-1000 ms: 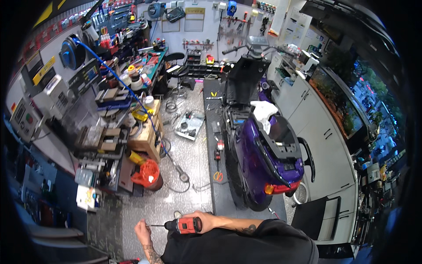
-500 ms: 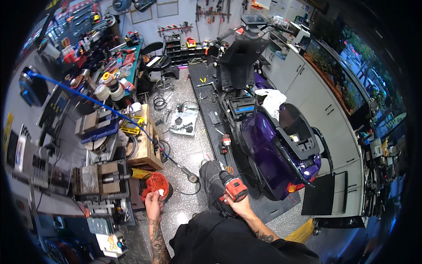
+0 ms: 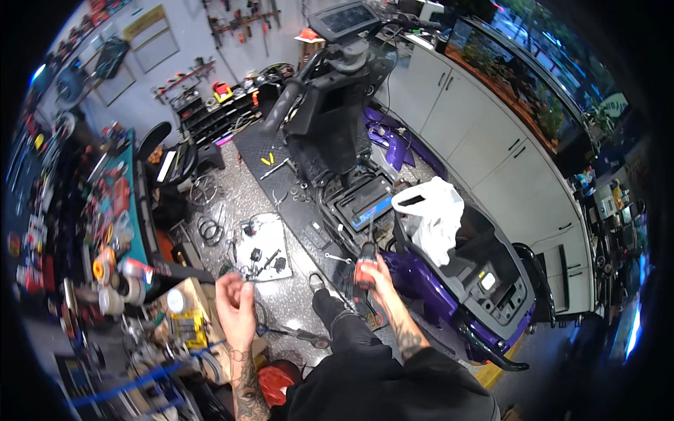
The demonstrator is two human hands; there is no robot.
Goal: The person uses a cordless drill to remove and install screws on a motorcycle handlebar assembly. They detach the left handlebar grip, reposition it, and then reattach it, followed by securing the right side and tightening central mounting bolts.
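Red drill: wrapped by the right hand, near the exposed battery.
Left hand: fingers narrow; cannot tell if holding anything.
Purple scooter: seemingly part-dismantled; panels apart, rear bodywork on.

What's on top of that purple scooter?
On the scooter, a white plastic bag partly covers the open rear compartment. What lies beneath or inside the bag can't be seen.
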